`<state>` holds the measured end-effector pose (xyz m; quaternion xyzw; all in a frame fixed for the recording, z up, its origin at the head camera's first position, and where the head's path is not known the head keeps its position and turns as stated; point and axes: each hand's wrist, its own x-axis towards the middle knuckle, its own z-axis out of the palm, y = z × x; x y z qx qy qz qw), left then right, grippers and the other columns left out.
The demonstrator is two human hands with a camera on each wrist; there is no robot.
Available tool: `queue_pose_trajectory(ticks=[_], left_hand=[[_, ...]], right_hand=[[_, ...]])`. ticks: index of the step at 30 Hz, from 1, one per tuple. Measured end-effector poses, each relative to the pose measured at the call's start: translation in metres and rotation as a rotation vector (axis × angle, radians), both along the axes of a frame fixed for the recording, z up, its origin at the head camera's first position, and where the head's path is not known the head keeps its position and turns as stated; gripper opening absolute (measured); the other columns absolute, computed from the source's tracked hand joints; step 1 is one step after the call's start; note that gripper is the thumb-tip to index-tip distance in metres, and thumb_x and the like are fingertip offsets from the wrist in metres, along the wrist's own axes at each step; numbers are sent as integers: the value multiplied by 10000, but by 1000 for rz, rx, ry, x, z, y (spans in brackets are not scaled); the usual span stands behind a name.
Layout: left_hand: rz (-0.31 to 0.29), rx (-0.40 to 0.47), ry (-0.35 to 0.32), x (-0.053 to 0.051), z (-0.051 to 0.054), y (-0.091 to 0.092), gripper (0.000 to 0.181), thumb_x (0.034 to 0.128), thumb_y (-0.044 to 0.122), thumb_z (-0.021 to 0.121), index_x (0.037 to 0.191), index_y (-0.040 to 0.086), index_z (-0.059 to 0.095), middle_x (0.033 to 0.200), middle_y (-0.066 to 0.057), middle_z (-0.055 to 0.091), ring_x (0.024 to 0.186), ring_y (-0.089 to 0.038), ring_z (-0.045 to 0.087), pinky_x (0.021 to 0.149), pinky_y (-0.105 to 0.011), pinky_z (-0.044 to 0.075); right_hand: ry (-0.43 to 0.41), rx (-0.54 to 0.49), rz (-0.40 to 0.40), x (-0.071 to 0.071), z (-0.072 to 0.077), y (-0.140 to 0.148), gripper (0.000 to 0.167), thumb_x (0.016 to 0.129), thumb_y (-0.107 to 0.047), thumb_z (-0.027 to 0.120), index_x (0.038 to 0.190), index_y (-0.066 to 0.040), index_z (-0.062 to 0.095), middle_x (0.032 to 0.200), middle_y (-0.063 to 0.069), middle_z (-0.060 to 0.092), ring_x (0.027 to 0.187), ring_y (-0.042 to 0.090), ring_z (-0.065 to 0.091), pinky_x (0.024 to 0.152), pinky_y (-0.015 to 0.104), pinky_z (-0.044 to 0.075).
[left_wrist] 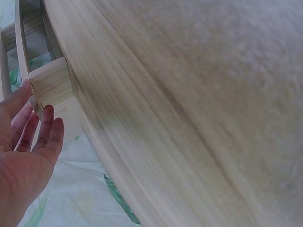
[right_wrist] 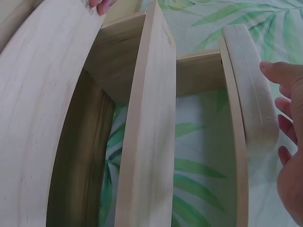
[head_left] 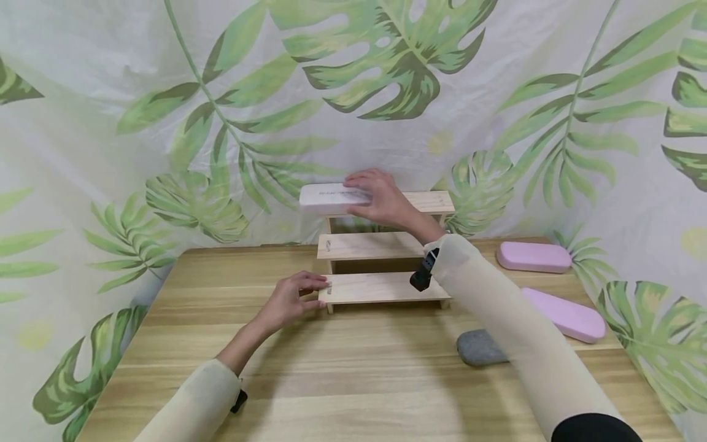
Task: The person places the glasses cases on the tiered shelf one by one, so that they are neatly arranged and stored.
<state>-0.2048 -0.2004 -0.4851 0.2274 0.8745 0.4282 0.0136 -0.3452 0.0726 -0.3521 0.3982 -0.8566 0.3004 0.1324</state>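
Sleeve outstretched, right hand grips white case; relaxed left hand touches wooden shelf.

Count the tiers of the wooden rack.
3: the top tier, where the right hand holds the white case; the middle tier just below; and the bottom tier, with the left hand at its left end. None seems hidden.

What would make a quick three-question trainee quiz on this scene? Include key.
1. Which hand grips the white case?
2. Which part of the wooden rack does the left hand touch?
A) top shelf
B) middle shelf
C) bottom shelf
3. How many pink cases lie on the table?

Key:
1. The right hand
2. C
3. Two
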Motion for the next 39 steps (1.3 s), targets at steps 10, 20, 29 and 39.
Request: queue_pose_trajectory(ticks=[10,20,29,39], left_hand=[[5,-13,6,0,0,1,405,853,-2,870,1244,19,766,1330,-128,690,1184,-338,702,1041,-421,610],[3,-1,-3,1,0,1,403,852,-11,868,1241,3,762,1326,-142,688,1185,-353,699,1039,-435,609],[4,-17,-2,1,2,2,409,857,-2,868,1250,4,758,1332,-136,688,1180,-346,703,1034,-432,614],[3,-17,1,1,2,1,400,860,-3,865,1246,3,760,1331,-137,686,1178,-349,703,1040,-441,610]], right_hand=[[40,-32,73,11,-1,22,546,879,-217,880,1338,16,701,1396,172,674,1354,354,551,1225,547,380],[37,-22,117,30,4,41,558,877,-192,889,1346,34,689,1396,199,666,1366,387,548,1204,567,421],[52,-16,127,48,8,54,564,890,-209,874,1365,24,679,1403,182,666,1349,373,570,1193,574,437],[57,1,161,67,6,73,537,887,-182,874,1354,8,690,1411,184,659,1345,378,569,1149,602,464]])
